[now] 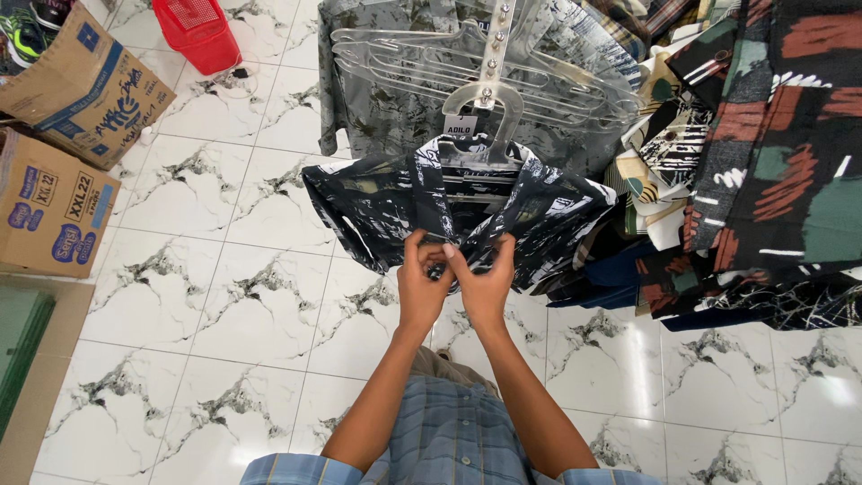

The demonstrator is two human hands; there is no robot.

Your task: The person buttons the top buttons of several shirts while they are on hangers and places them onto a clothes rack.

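Here, nearest to you first:

Your sleeves: blue plaid cloth at 6 o'clock, with both bare forearms rising from it toward the centre.

Left hand (420,289): just below centre; your fingers are curled narrow and pinch the front edge of the dark shirt (386,205), thumb on top.

Right hand (485,286): just beside the left, at its 3 o'clock, the two hands touching at the fingertips; these fingers also close on the shirt's front, at the meeting of its two halves.

Dark shirt: directly at 12 o'clock from your hands, navy-black with white brush-like marks, hanging open-collared on a clear plastic hanger (485,135); its sleeves spread toward 9 and 3 o'clock.

Floor (224,305): white marble-pattern tiles with grey veining, below and around the shirt.

Clear hangers: a stack of empty clear hangers (467,67) on a metal rail arm (496,45), at 12 o'clock beyond the shirt.

Grey shirt (377,108): hanging behind the hanger stack.

Patterned shirts (772,153): a crowded row at 2 to 3 o'clock, in black, rust-red, green and cream.

Cardboard boxes (54,207): two at 9 to 10 o'clock, on the floor.

Red basket (197,34): at 11 o'clock, farthest out.
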